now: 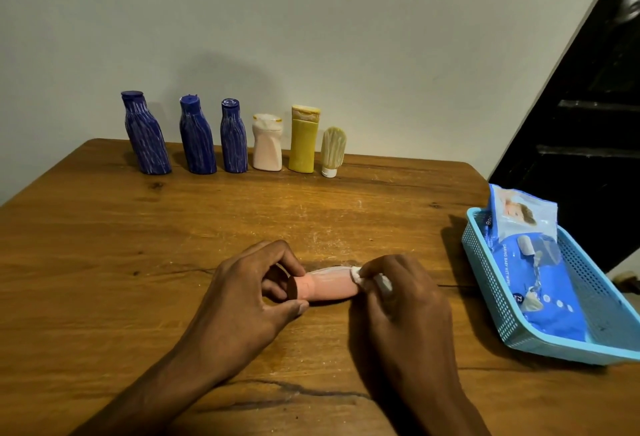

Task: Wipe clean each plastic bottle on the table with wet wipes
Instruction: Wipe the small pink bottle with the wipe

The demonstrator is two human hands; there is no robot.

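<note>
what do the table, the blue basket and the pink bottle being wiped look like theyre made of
Table: wood with a smooth, slightly glossy finish; grain, knots and dark cracks show.
Blue basket: looks like moulded plastic, its walls a fine perforated mesh.
Pink bottle: probably matte plastic; plain and opaque, streaked with white residue.

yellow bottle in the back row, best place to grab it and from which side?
Grip the yellow bottle around mid-body, below its cap, coming from the front. It stands upright with the wall close behind. The pale pink bottle and small inverted tube flank it with only narrow gaps, so I'd pinch front to back from above rather than across its sides.
</note>
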